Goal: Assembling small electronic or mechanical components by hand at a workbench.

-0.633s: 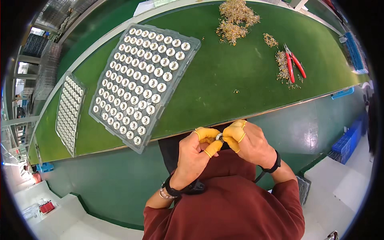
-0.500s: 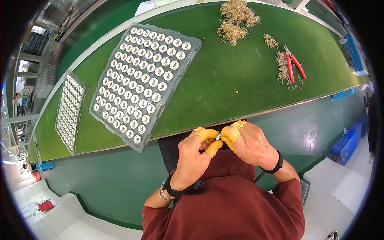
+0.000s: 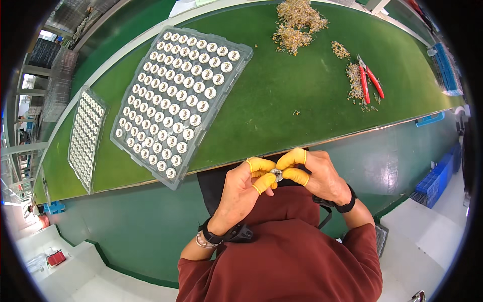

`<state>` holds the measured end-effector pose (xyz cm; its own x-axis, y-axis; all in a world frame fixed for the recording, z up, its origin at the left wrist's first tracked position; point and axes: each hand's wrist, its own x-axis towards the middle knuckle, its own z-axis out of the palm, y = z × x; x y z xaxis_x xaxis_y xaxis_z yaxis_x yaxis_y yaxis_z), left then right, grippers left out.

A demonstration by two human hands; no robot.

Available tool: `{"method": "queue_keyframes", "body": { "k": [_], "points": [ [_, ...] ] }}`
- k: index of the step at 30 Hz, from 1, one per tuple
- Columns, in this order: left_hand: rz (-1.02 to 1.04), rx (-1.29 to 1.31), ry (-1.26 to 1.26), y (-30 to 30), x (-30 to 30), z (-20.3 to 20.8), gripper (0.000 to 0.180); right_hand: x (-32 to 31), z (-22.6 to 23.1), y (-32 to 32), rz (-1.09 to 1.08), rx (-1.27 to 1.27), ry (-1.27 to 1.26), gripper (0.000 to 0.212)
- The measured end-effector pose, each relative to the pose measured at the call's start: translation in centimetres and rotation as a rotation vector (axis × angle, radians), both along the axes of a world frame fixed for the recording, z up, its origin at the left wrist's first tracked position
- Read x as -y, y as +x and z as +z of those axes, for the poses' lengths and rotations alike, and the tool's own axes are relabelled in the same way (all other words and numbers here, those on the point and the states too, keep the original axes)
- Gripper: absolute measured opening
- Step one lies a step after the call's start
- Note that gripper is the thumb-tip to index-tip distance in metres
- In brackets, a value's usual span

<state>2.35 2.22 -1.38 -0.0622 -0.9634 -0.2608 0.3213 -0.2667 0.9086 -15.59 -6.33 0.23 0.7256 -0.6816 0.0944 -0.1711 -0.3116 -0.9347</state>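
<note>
A small round part [image 3: 276, 174], whitish and metallic, sits between my two hands just off the table's near edge. My left hand [image 3: 240, 189] grips it from the left with thumb and fingertips. From the other side, my right hand [image 3: 319, 173] pinches it with thumb and forefinger. Yellow finger cots cover the working fingertips of both hands. What the part's underside looks like is hidden by the fingers. Beyond my left hand lies a clear tray [image 3: 217, 108] with rows of round white parts, each with a small component on its face.
A second filled tray [image 3: 102, 121] lies farther left. On the green table [image 3: 261, 105] are a large heap of tiny wired components [image 3: 300, 22], a small pile [image 3: 340, 50], a third pile [image 3: 353, 83] and red-handled cutters [image 3: 364, 85]. One loose component [image 3: 296, 112] lies nearer me.
My right hand's fingers have spread and shifted around the part, so more of its round face shows. My left hand keeps its grip, nearly in place.
</note>
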Motion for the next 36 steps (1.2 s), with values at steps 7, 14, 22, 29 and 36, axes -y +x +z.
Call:
{"method": "queue_keyframes", "body": {
  "k": [7, 14, 22, 29, 36],
  "points": [
    [0.022, 0.066, 0.01, -0.2, -0.4, 0.1, 0.018, -0.2, 0.3, 0.2, -0.024, -0.002, 0.002, 0.015],
    [0.012, 0.231, 0.012, 0.0, -0.6, 0.3, 0.019, 0.1, 0.6, 0.5, 0.025, -0.048, -0.036, 0.014],
    [0.059, 0.034, 0.08, -0.3, -0.5, 0.6, 0.02, 0.6, 1.4, 1.1, 0.066, 0.006, 0.282, 0.01],
    [0.053, 0.063, 0.121, -0.3, -0.3, 0.8, 0.019, 1.2, 0.4, 1.3, 0.111, 0.023, 0.38, 0.008],
    [0.044, 0.079, 0.058, -0.2, -0.4, 0.3, 0.018, 1.0, -0.2, 1.3, 0.123, 0.063, 0.46, 0.008]
  ]
}}
